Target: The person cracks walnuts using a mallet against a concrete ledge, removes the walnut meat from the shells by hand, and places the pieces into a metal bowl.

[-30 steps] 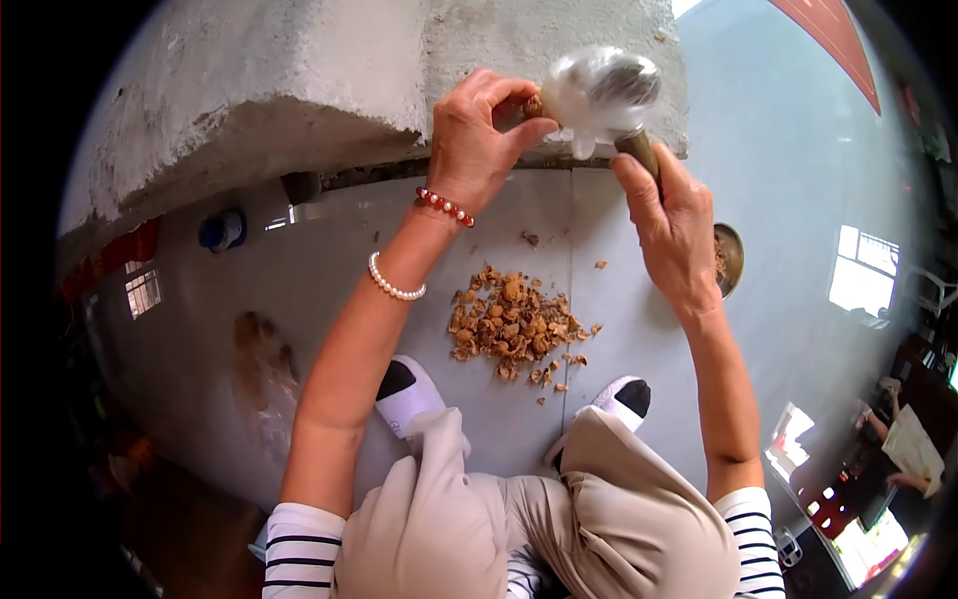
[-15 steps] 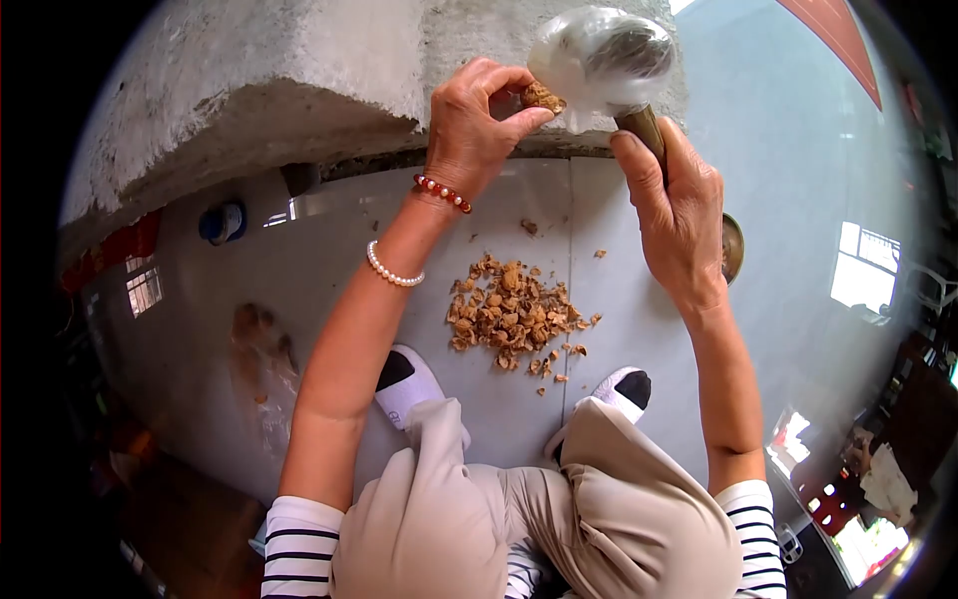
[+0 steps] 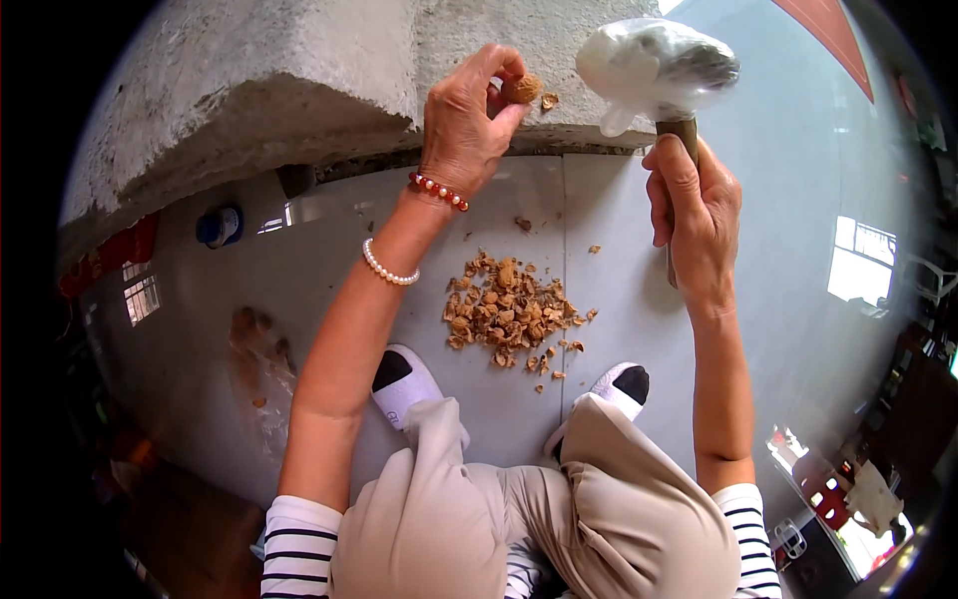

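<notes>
Between the thumb and fingers of my left hand (image 3: 471, 115) is a brown walnut (image 3: 522, 89), held at the concrete ledge (image 3: 369, 60). A small broken piece of shell (image 3: 550, 102) lies on the ledge just right of it. My right hand (image 3: 699, 215) is wrapped round the wooden handle of a hammer (image 3: 659, 66). Clear plastic covers the hammer's head, which is up and to the right of the walnut, apart from it. Below, on the grey floor, a heap of cracked walnut shells (image 3: 509, 309) lies between my arms.
My slippered feet (image 3: 411, 384) stand on the tiled floor (image 3: 639, 329) just behind the shells. To the left are a clear plastic bag (image 3: 264, 369) with brown things in it and a blue-capped container (image 3: 220, 227). A white-framed item (image 3: 788, 539) is at the lower right.
The hammer has moved right, away from the walnut, in my right hand. My left hand has shifted slightly up and left with the walnut. A shell piece now shows on the ledge.
</notes>
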Demonstrator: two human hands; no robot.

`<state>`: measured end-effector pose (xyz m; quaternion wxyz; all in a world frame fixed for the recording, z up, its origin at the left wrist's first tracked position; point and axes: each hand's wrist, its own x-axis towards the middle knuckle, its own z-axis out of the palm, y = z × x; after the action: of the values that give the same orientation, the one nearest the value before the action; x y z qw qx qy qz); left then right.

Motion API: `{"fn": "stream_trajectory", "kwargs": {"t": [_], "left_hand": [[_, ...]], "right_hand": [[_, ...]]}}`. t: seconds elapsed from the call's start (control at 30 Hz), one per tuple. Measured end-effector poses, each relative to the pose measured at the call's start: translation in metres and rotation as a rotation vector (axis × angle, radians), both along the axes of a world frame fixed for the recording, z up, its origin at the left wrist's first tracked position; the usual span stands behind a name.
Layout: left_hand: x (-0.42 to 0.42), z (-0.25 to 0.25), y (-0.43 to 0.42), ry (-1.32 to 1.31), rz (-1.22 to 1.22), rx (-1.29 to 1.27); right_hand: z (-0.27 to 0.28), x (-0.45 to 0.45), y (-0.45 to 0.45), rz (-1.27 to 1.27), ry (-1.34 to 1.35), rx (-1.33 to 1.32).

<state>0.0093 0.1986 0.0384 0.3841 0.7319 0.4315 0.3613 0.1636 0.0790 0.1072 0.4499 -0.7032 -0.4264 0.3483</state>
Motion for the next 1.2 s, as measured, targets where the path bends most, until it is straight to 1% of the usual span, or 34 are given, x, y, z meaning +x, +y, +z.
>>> {"fn": "stream_trajectory", "kwargs": {"t": [0.23,0.3,0.4,0.57,0.7,0.8,0.9,1.0,1.1,1.2], "left_hand": [[0.000,-0.007,-0.001,-0.054,-0.068,0.172],[-0.002,-0.009,-0.001,-0.045,-0.054,0.207],[-0.004,-0.006,-0.003,0.030,-0.028,0.128],[-0.006,-0.010,-0.002,-0.065,-0.009,0.090],[-0.007,-0.008,-0.002,-0.079,-0.011,0.076],[-0.009,-0.008,0.000,-0.073,-0.030,0.040],[-0.008,-0.009,0.000,-0.121,-0.024,0.012],[-0.008,-0.011,0.000,-0.045,-0.036,0.017],[-0.007,-0.011,0.001,-0.036,-0.021,0.073],[-0.007,-0.008,0.000,0.006,-0.011,0.075]], "right_hand": [[-0.018,0.000,-0.004,0.013,0.048,-0.033],[-0.024,0.000,-0.004,0.038,0.009,-0.023],[-0.024,-0.005,-0.001,0.067,-0.025,0.005],[-0.006,-0.012,0.007,0.081,-0.110,0.020],[0.003,-0.019,0.010,0.084,-0.149,0.138],[-0.013,-0.017,0.009,0.165,-0.340,-0.005],[-0.016,-0.014,0.012,0.161,-0.358,0.006],[-0.005,-0.014,0.010,0.134,-0.302,0.042],[0.004,-0.018,0.011,0.112,-0.251,0.102],[-0.013,-0.017,0.013,0.216,-0.407,-0.036]]}}
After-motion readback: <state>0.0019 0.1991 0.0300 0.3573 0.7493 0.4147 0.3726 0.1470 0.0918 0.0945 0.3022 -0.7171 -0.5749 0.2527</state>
